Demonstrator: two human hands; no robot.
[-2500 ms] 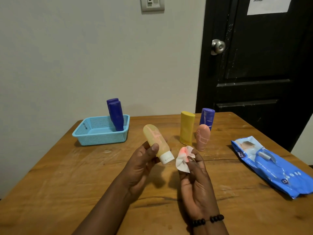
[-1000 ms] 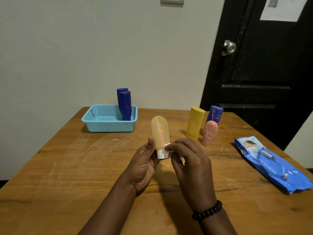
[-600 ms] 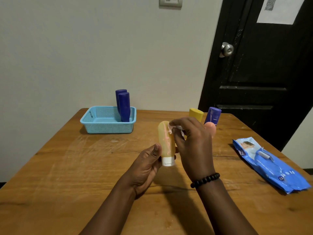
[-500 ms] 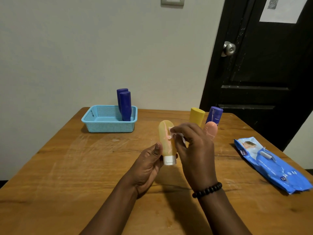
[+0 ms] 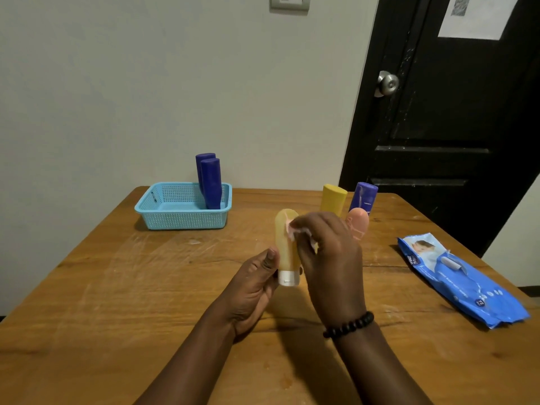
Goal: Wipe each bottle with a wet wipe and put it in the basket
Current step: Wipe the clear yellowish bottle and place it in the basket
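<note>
My left hand (image 5: 254,285) grips a pale orange bottle (image 5: 285,247) near its white cap, cap end down, above the table. My right hand (image 5: 327,252) pinches a white wet wipe (image 5: 295,230) and presses it against the bottle's upper part. Most of the wipe is hidden under my fingers. A light blue basket (image 5: 181,219) stands at the back left with two dark blue bottles (image 5: 211,182) upright in it. Behind my right hand stand a yellow bottle (image 5: 333,198), a purple bottle (image 5: 363,195) and a pink bottle (image 5: 358,222).
A blue wet-wipe pack (image 5: 458,276) lies on the right side of the wooden table (image 5: 117,287). A black door (image 5: 438,112) with a metal knob (image 5: 387,83) is behind the table's right corner. A white wall runs behind the basket.
My right hand brought the wipe to the bottle near the cap, then slid it up the bottle's side. The bottle went from tilted to upright in my left hand.
</note>
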